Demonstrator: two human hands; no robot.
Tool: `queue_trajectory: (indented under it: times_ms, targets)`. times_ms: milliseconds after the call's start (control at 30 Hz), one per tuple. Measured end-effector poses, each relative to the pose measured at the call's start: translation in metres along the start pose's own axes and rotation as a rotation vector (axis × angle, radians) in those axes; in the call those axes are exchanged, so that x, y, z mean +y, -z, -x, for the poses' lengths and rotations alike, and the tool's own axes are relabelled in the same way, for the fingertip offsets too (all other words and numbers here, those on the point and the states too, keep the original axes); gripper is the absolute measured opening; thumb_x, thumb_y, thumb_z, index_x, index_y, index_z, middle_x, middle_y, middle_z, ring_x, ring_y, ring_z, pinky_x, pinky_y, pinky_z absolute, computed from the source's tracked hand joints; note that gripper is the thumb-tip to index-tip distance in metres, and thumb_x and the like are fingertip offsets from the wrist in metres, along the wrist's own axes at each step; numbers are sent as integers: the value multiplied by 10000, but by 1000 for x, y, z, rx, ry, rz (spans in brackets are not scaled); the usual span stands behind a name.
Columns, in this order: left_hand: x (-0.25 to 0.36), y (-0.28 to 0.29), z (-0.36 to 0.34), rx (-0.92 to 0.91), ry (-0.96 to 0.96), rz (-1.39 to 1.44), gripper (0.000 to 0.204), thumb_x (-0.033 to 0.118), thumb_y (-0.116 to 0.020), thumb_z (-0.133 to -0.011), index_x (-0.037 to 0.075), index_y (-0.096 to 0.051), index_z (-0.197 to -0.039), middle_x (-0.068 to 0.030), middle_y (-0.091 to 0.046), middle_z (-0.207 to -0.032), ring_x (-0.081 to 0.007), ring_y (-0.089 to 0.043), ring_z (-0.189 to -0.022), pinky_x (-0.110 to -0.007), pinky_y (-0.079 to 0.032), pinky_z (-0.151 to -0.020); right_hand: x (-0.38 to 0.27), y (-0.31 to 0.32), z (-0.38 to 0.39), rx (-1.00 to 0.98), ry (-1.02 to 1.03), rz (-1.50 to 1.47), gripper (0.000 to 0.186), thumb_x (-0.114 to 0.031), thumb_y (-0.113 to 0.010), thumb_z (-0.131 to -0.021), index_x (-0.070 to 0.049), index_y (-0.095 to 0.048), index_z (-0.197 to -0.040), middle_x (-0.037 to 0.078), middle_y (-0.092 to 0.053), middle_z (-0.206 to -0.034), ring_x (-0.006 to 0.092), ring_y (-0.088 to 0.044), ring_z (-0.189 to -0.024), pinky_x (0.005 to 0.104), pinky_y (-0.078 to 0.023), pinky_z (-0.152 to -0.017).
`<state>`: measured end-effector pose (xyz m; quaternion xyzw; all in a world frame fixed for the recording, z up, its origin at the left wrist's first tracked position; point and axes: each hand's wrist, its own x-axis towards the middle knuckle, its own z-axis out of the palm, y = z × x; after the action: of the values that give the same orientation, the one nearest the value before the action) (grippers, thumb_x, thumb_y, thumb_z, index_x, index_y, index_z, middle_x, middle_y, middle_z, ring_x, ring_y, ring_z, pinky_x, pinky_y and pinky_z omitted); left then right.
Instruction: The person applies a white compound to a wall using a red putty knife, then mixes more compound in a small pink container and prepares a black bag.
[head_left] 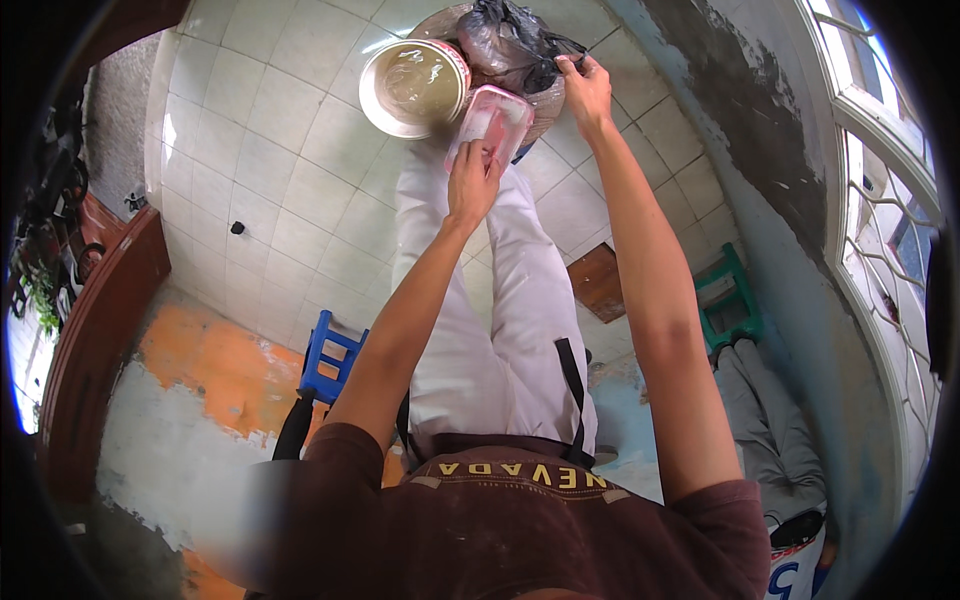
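My left hand (474, 180) is closed at the near end of a shallow pink plastic tray (516, 112), its fingertips inside over the tray's floor. The tray looks tilted, and a pale reddish smear shows in it. My right hand (588, 90) reaches further out, thumb and fingers pinching the edge of a black plastic bag (540, 72). Within the black bag sits a clear plastic bag (490, 48) with brownish-pink contents that I cannot make out. Left of the tray stands a white bucket (369, 98) with cloudy yellowish liquid in it.
Bag and tray rest on a round brownish surface (546, 118). Beside my left arm is a blue plastic stool (333, 357); a green stool (728, 300) stands by the right wall. A brown board (598, 282) lies on the tiled floor (270, 170). Another person's grey-trousered legs (770, 430) show at lower right.
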<state>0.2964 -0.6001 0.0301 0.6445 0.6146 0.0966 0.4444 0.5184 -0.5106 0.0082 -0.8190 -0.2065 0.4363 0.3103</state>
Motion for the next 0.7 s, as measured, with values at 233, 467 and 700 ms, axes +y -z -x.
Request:
queue_trajectory:
  times_ms: [233,467,700]
  targets:
    - [6,-6,8,-46,-21,-16,205,92,-600,-897,9,-556,-1079,-198,-588,-1043,-408,-602,-936,-483,-500,-806,7,3,-1,-9,-3,-26,286,-279,-687,-887,-34,-723,-1030,95,-718,-848,178,-639,-779,335,-500,-744]
    - [3,-18,17,-105,-43,-31,467,237,-714,-857,21,-527,-1227,-193,-563,-1161,-413,-574,-1061,-481,-494,-898,8,2,-2,-65,40,-255,315,-278,-683,-906,4,-693,-1048,65,-696,-852,144,-626,-758,307,-504,-703]
    - [9,-11,21,-77,-27,-40,604,305,-781,-830,-4,-516,-1277,-176,-552,-1216,-377,-559,-1125,-450,-464,-966,-2,2,4,-39,86,-271,424,-318,-703,-905,65,-663,-1082,114,-599,-1126,163,-638,-821,318,-526,-739]
